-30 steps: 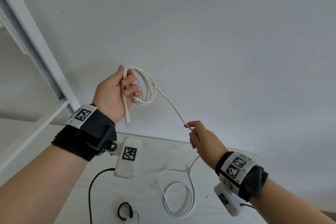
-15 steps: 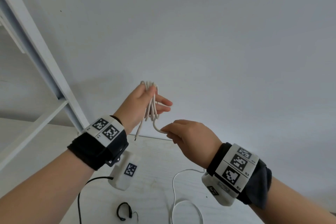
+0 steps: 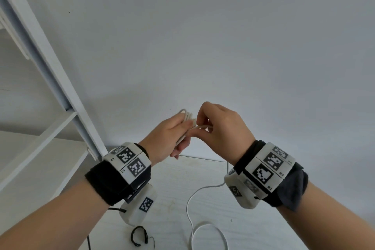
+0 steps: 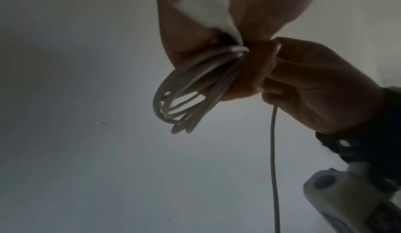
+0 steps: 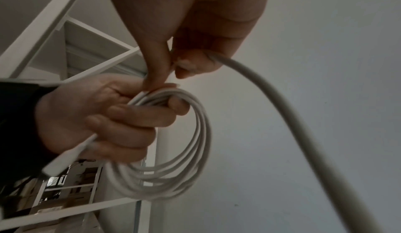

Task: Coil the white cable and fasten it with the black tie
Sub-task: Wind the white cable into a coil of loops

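Observation:
My left hand (image 3: 172, 136) grips a coil of several loops of the white cable (image 3: 186, 116) above the table. The coil (image 5: 190, 151) hangs round the left fingers (image 5: 139, 116), and a white plug (image 5: 63, 159) sticks out below the fist. My right hand (image 3: 221, 130) sits right against the left and pinches the running strand (image 5: 249, 75) at the coil's top. The loose rest of the cable (image 3: 192, 221) drops to the table in a loop. The black tie (image 3: 140, 235) lies curled on the table below the left wrist.
A white shelf frame (image 3: 50, 71) slants up at the left. The white table (image 3: 172, 184) meets a plain grey wall (image 3: 223, 36). A thin black wire (image 3: 88, 242) runs under my left forearm.
My right hand has come up from the stretched strand to the left hand, laying another loop on the coil. The slack on the table has shortened.

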`<state>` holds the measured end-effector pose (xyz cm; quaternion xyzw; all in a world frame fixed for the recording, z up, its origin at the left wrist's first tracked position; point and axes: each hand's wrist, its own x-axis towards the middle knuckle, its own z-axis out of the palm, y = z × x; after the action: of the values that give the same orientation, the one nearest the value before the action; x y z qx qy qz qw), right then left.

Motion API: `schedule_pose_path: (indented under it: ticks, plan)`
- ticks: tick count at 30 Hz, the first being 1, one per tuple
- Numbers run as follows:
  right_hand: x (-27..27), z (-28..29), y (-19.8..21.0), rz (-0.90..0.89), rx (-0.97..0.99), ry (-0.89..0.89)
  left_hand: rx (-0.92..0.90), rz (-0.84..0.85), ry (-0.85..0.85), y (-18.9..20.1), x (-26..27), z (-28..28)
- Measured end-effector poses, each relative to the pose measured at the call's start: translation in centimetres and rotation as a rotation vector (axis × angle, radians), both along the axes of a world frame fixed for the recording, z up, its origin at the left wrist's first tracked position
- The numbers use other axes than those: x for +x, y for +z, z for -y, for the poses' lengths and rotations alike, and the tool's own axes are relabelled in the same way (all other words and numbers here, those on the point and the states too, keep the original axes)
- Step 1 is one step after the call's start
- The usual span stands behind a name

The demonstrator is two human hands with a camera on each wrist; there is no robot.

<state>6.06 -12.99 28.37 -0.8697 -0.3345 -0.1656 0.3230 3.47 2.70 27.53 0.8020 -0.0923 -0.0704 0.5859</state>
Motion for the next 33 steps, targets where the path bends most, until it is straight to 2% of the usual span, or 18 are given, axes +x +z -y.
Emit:
schedule_pose_path:
  ticks: [5,10,12,15,17,19,24,28,33]
  plan:
    - [1.1,0.8,0.9,-0.040,0.002,-0.016,-0.075,-0.076,-0.047,0.1,-0.3,0.2]
    - [2.1,1.5,0.4,-0.212,0.134,0.012,-0.135,-0.163,-0.183,0.5,-0.1,-0.2]
    - [2.8,2.1,-0.1,-0.264,0.196,-0.005,-0.216,-0.213,-0.214,0.4,-0.1,-0.7]
    - [4.0,3.2,-1.4,-0.332,0.251,-0.055,-0.448,-0.265,-0.234,0.3,0.0,-1.5]
    - [4.8,4.3,-2.6,-0.388,0.282,-0.113,-0.622,-0.284,-0.212,0.6,0.4,-2.2]
    - [5.3,5.2,-3.8,-0.448,0.337,-0.154,-0.717,-0.279,-0.161,1.1,0.9,-2.7]
    - [4.7,5.2,-5.4,-0.458,0.301,-0.122,-0.776,-0.224,-0.048,1.7,1.4,-2.6]
    - [4.2,5.4,-6.2,-0.520,0.191,-0.081,-0.896,-0.158,0.051,2.3,2.3,-3.4]
    - [3.9,6.0,-6.8,-0.507,0.090,-0.077,-0.942,-0.085,0.118,3.2,3.4,-3.9]
